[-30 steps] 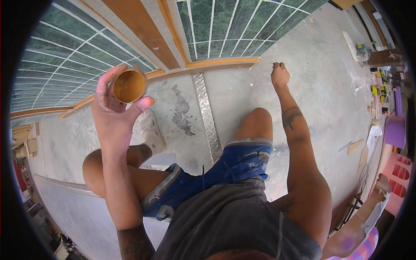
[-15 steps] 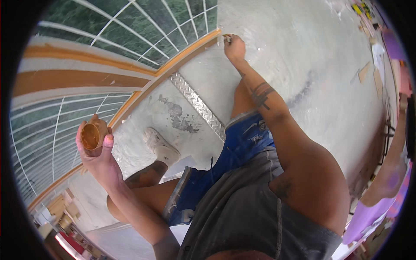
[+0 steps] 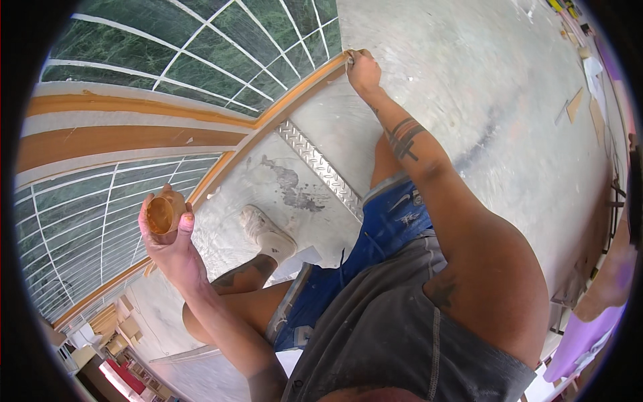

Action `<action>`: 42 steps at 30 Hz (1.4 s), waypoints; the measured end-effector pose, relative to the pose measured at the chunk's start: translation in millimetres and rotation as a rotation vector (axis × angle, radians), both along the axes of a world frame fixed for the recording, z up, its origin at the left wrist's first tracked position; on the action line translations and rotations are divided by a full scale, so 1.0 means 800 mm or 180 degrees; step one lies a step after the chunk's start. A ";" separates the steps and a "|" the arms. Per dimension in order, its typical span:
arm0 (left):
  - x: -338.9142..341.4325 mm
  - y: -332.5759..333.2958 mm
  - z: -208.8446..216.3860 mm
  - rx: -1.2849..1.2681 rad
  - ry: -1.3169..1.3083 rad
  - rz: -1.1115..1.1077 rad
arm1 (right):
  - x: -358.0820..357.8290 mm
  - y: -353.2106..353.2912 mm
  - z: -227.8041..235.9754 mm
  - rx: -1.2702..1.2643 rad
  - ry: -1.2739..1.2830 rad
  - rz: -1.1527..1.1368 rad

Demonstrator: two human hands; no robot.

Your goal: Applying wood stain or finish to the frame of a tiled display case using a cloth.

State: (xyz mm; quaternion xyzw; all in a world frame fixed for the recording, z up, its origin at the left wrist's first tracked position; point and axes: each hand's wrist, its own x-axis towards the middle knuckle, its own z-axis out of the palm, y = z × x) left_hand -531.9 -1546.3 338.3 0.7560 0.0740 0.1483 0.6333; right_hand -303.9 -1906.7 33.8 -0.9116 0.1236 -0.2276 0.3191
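Observation:
My left hand is wrapped round a small cup with orange-brown paint or paste inside, its mouth tilted toward me. The cup is raised in front of the white-barred panel. My right arm reaches far forward, and my right hand is closed at the far end of the orange-brown bottom rail, by the panel's corner. A small thing seems pinched in those fingers, but it is mostly hidden. Strokes of orange-brown run along the frame's wooden upright.
Dark green panes with white bars stand at the left. A ridged metal strip crosses the pale floor, with a dark stain beside it. My shoe rests near the frame. Boards and boxes lie at lower left; scraps at right.
The view has shifted, so the scene sits slightly further right and lower. My right hand has come closer against the rail's end. My left hand still grips the cup.

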 end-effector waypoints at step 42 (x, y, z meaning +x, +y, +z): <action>0.002 -0.010 0.009 -0.0035 0.0066 0.0099 | 0.005 0.027 -0.006 -0.0819 0.0626 0.0386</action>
